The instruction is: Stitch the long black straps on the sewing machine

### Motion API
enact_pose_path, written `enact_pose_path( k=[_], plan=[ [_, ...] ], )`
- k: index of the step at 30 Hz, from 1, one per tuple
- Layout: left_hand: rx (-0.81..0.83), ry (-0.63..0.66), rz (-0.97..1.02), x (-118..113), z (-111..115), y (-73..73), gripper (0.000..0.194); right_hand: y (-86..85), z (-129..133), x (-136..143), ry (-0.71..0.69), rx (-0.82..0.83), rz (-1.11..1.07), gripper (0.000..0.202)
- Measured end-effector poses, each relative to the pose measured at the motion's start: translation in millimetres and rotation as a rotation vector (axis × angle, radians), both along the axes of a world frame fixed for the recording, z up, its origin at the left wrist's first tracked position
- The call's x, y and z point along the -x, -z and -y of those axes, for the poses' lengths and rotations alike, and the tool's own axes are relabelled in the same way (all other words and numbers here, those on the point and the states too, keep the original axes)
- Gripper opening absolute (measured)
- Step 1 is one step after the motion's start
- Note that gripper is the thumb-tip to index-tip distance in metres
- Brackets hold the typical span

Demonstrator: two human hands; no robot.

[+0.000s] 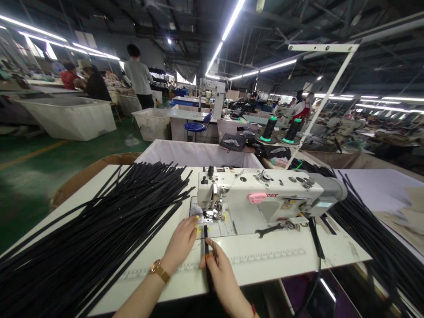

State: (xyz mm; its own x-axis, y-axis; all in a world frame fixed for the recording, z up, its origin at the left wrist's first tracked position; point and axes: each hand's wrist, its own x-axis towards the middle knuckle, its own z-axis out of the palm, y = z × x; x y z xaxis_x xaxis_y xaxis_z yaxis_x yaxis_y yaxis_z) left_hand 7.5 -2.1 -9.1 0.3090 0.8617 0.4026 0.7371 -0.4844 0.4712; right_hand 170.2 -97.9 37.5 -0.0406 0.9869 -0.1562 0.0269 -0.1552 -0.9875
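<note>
A narrow black strap (206, 242) runs from the table's front edge up toward the presser foot (212, 214) of a white sewing machine (232, 190). My right hand (219, 267) pinches this strap between thumb and fingers, just in front of the machine bed. To the left of the strap, my left hand (183, 238) lies with fingers stretched out, their tips on the metal plate beside the presser foot. Nothing shows in its grip, though its palm side is hidden. A large pile of black straps (132, 221) covers the table's left side.
A wrench (269, 230) lies below the machine arm, behind a printed ruler scale (268, 255). More black straps (364, 229) hang at the right. Thread cones (269, 129) and a cloth-lined bin (198, 152) stand behind. Farther back, a person (138, 77) stands near large bins.
</note>
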Motion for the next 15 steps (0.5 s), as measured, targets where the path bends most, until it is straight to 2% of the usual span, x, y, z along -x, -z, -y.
enact_pose_path(
  k=[3, 5, 10, 15],
  plan=[
    [0.004, 0.035, -0.04, 0.4, 0.2, 0.0, 0.038, -10.7, -29.8, 12.2, 0.051, 0.055, -0.101, 0.044],
    [0.017, 0.049, -0.086, 0.0, 0.2, 0.4, 0.039, -11.6, -40.4, 17.9, 0.092, 0.101, -0.16, 0.044],
    [0.047, 0.103, -0.207, -2.7, 0.1, -1.4, 0.044, -2.2, -47.9, 21.9, 0.121, 0.105, -0.205, 0.039],
    [0.055, 0.115, -0.245, -3.9, -0.5, -3.9, 0.044, 3.2, -57.4, 21.2, 0.174, 0.081, -0.185, 0.035]
  ],
)
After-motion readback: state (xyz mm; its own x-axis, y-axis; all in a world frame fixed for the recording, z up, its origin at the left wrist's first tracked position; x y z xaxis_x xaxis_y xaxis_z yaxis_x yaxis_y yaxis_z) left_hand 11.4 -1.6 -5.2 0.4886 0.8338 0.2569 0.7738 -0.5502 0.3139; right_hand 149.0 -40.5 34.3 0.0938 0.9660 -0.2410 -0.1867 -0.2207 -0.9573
